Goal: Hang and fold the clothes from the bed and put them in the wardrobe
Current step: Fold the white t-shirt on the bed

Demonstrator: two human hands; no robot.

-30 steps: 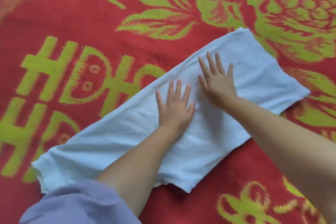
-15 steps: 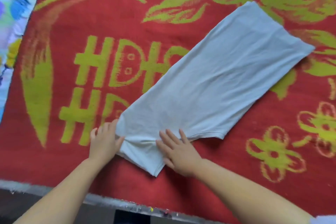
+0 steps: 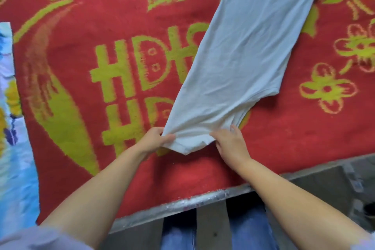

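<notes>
A pale blue garment (image 3: 241,63), folded into a long strip, lies slantwise on the red blanket (image 3: 101,12) with its yellow-green pattern — the far end runs out of the top edge of the view, so its full length cannot be seen. The person's left hand (image 3: 155,140) pinches the near left corner of the cloth, thumb on top, with the other fingers curled beneath and hidden. The right hand (image 3: 230,139) grips the near right edge, where the fabric bunches; its fingertips are tucked under the cloth. Between the hands the near hem sags to a point. At the left edge a blue-and-yellow printed fabric (image 3: 12,128) is cut off. Below the blanket's edge, blue jeans (image 3: 178,231) show, partly out of view.
</notes>
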